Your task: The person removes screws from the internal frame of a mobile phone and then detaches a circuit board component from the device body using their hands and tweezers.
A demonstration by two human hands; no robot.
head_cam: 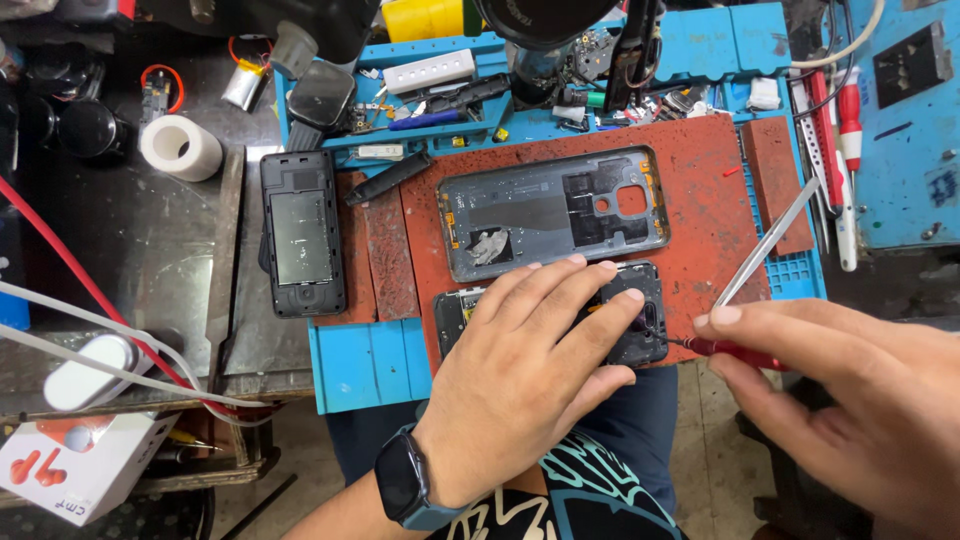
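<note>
phones 2 | back covers 1 | tweezers 1 | tape rolls 1

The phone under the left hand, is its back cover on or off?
Off. The phone shows bare internals beside the left hand, and the grey back cover lies apart, inner side up, on the red mat.
</note>
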